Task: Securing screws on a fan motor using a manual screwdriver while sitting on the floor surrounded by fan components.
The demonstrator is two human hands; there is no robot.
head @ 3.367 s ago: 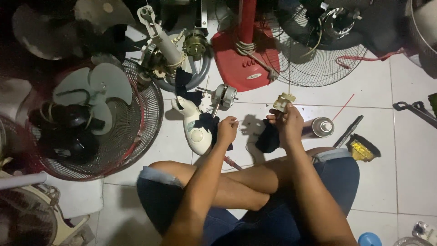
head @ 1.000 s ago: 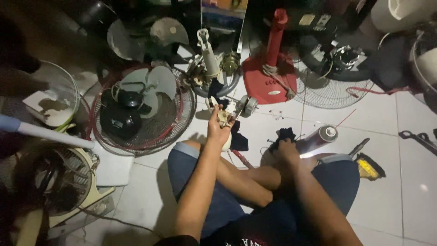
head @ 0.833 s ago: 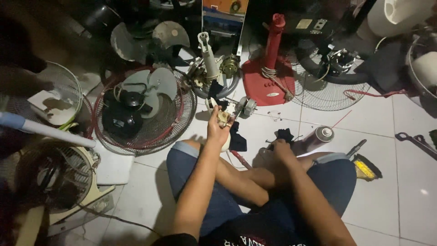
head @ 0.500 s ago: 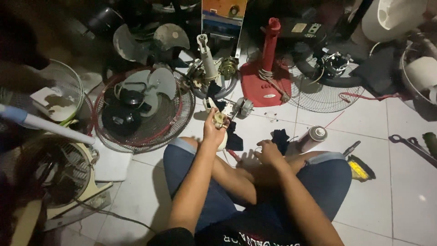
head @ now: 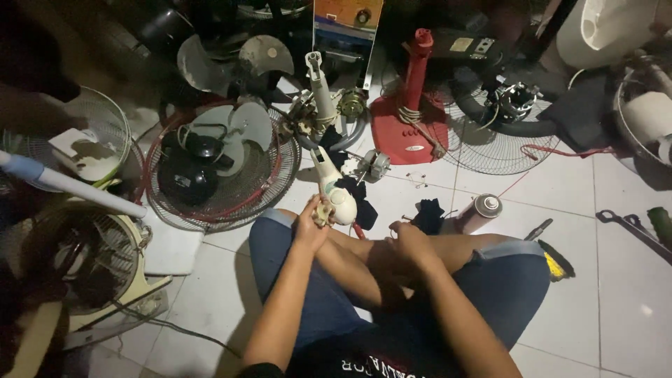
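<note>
Left hand (head: 308, 227) pinches a small cream plastic part (head: 323, 210); right hand (head: 409, 241) curls loosely, its grasp unclear, beside a smooth metal spray can (head: 479, 212).

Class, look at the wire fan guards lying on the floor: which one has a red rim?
The red-rimmed guard left of the left hand, holding the black motor; the others are pale or plain wire.

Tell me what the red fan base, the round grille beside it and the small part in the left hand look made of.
Red fan base: likely moulded plastic, smooth with a soft sheen and one even colour. Round grille: thin metal wire by the look, fine radial spokes, pale, possibly coated. Small part in the left hand: cream, probably plastic; too small and dim to be sure.
</note>
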